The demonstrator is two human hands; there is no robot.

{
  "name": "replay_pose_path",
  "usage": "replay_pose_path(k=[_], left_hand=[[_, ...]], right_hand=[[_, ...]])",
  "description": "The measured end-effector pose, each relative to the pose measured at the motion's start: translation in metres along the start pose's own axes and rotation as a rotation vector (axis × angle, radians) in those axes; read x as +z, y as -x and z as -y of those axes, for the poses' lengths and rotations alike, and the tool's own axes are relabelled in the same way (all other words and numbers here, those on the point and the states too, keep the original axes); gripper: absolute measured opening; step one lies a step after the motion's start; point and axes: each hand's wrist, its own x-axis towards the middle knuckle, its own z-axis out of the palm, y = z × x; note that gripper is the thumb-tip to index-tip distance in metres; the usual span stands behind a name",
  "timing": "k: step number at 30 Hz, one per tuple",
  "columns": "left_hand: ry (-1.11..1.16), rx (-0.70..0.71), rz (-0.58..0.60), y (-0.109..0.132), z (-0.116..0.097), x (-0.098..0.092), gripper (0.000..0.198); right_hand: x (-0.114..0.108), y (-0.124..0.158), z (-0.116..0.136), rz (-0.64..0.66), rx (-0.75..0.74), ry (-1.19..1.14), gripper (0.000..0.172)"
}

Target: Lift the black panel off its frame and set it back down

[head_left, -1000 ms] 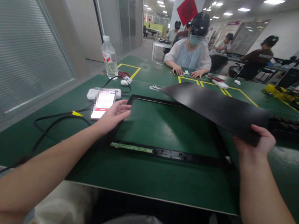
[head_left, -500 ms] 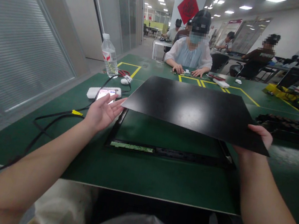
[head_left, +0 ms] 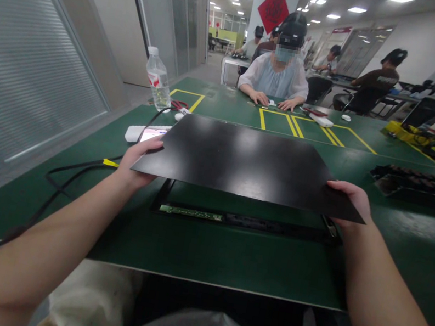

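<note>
A thin, glossy black panel (head_left: 239, 158) is held up in front of me, roughly level. My left hand (head_left: 139, 162) grips its left edge, thumb on top and fingers underneath. At the right edge my right hand (head_left: 355, 203) has the same hold, its thumb on the upper face. Beneath the panel a black rectangular frame (head_left: 273, 227) lies on the green table. A green circuit strip (head_left: 191, 212) runs along the left part of the frame's near side. The panel hides most of the frame's far part.
On the left are a water bottle (head_left: 158, 81), a phone (head_left: 151, 134) on a white object and black cables (head_left: 69, 176). A stack of black parts (head_left: 426, 187) lies to the right. Across the table sits a person (head_left: 276, 75) with both hands on the tabletop.
The panel has shifted left and levelled out. My left hand has closed on its left edge, where before the fingers were outstretched. My right hand has moved left with it.
</note>
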Motion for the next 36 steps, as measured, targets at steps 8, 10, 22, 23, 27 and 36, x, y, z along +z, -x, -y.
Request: replay_pose_path(k=[8, 10, 22, 23, 27, 36], left_hand=[[-0.02, 0.073, 0.062, -0.006, 0.005, -0.007, 0.03], [-0.038, 0.082, 0.073, -0.007, 0.005, -0.009, 0.032], [-0.101, 0.181, -0.004, -0.004, 0.005, -0.005, 0.03], [-0.116, 0.18, 0.003, -0.003, 0.006, -0.004, 0.03], [-0.161, 0.171, 0.053, -0.002, 0.008, -0.002, 0.032], [-0.163, 0.134, 0.017, 0.0, 0.006, 0.0, 0.034]], right_hand=[[-0.003, -0.004, 0.0, 0.002, 0.119, 0.162, 0.013], [-0.007, -0.008, 0.0, -0.008, 0.108, 0.173, 0.013], [-0.013, -0.016, -0.003, -0.174, 0.081, 0.135, 0.02], [-0.013, -0.016, -0.003, -0.192, 0.072, 0.135, 0.02], [-0.009, -0.013, -0.003, -0.25, 0.033, 0.141, 0.019], [-0.012, -0.016, -0.009, -0.219, -0.013, 0.257, 0.011]])
